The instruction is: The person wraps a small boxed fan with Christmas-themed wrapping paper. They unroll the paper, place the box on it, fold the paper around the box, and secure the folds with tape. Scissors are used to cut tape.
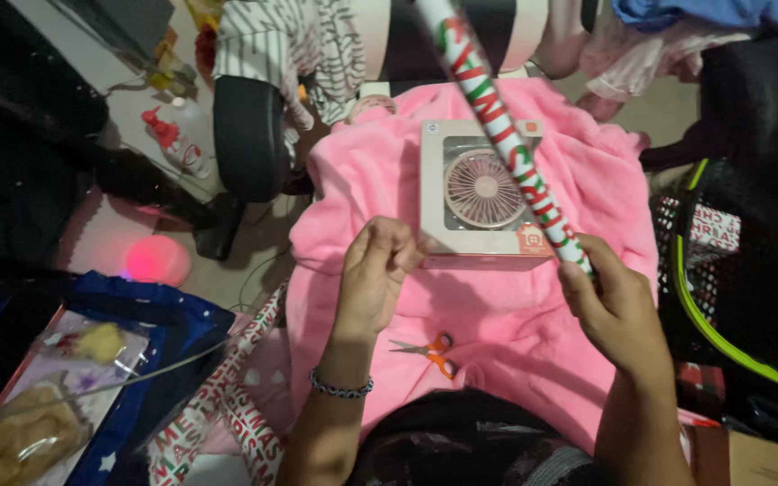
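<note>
Gift-wrap roll (pixel 497 126) – red, green, white stripes; blanket (pixel 497 306) – pink; scissors (pixel 429 351) – orange.

Dim room: pale floor (pixel 119 117), black chair armrest (pixel 248 135), glowing pink round lamp (pixel 158 259) at left, clothes heaped on furniture (pixel 677 36) behind.

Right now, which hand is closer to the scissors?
The left hand. It hovers just above the scissors on the pink blanket, slightly to their left. The right hand is farther off to their right, holding the wrapping paper roll.
</note>
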